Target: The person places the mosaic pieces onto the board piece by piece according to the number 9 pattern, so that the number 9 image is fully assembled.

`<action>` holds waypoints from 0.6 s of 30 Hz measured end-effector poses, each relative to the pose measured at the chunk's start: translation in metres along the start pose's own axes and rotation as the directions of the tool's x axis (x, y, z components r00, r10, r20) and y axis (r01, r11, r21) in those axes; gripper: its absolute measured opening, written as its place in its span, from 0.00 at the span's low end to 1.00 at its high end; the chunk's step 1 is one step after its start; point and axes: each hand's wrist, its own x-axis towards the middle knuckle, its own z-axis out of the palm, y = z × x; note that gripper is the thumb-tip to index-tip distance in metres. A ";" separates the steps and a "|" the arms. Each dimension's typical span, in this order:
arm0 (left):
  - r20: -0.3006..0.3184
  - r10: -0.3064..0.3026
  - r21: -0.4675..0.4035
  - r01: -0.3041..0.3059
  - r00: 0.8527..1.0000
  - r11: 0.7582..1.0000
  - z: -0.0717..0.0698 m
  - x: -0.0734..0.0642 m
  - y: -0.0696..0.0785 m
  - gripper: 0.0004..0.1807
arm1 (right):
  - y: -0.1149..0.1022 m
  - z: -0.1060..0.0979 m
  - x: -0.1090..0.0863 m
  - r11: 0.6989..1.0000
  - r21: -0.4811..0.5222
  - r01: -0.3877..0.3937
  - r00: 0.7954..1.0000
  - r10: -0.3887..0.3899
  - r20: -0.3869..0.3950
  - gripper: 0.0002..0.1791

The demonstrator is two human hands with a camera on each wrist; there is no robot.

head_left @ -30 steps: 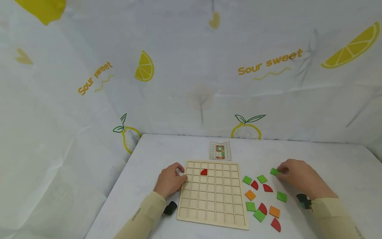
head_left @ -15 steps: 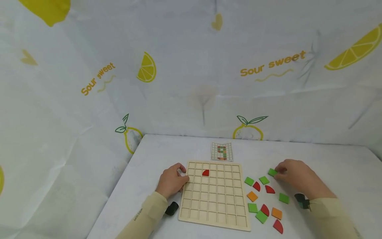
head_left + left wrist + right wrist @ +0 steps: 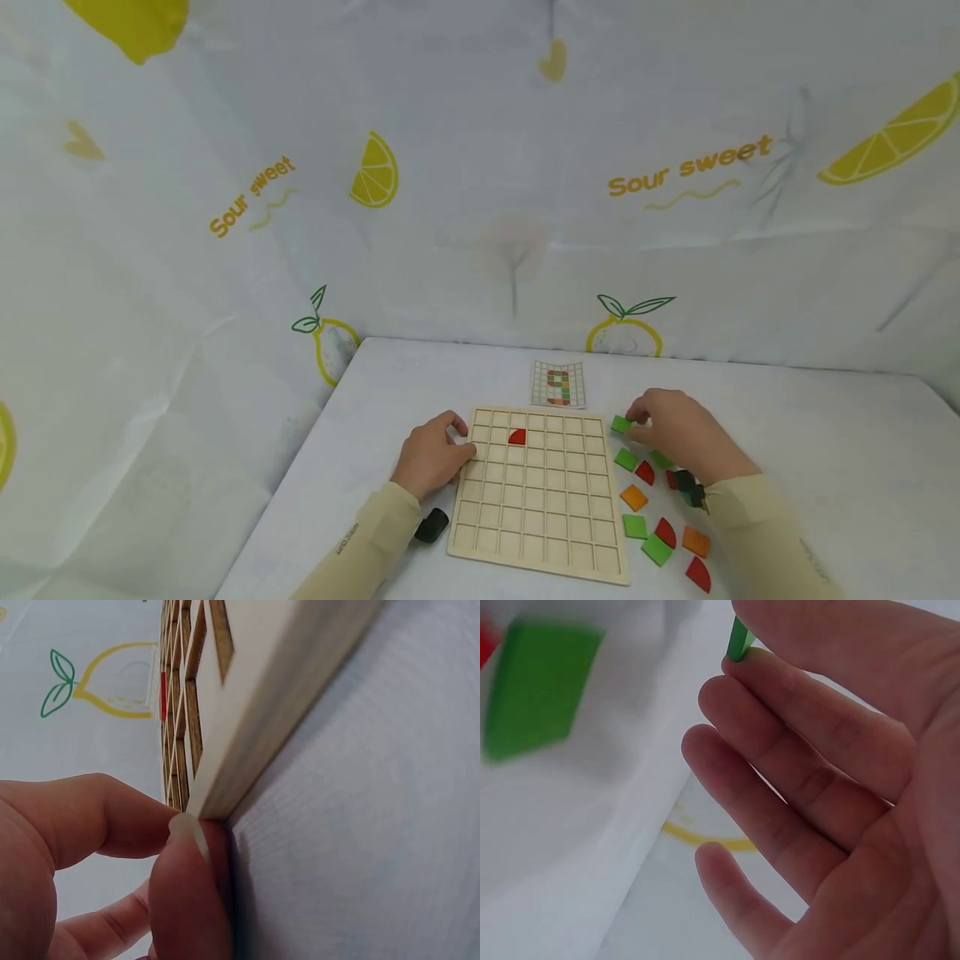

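Board (image 3: 536,522) on table (image 3: 825,417), loose tiles (image 3: 634,526) to its right, card (image 3: 558,385) behind the board, single tile (image 3: 517,437) on it, back left

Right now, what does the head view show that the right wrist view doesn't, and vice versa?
Head only: the left hand at the board's edge, the picture card, two orange tiles.
Right wrist only: the palm, three fingers extended.
Both: the right hand, the green tile it pinches, another green tile, the white table.
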 end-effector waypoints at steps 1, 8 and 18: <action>0.001 -0.001 0.000 0.001 1.000 1.000 0.000 0.000 0.000 0.12 | -0.005 0.001 0.001 1.000 -0.001 0.012 1.000 -0.012 -0.004 0.14; 0.006 -0.005 -0.002 0.005 1.000 1.000 0.000 0.002 0.001 0.11 | -0.037 0.008 0.009 0.992 -0.025 0.120 0.992 -0.121 -0.031 0.12; 0.002 0.003 -0.006 -0.003 1.000 1.000 -0.002 0.002 0.002 0.12 | -0.075 0.023 0.018 0.976 0.002 0.216 0.976 -0.216 -0.025 0.10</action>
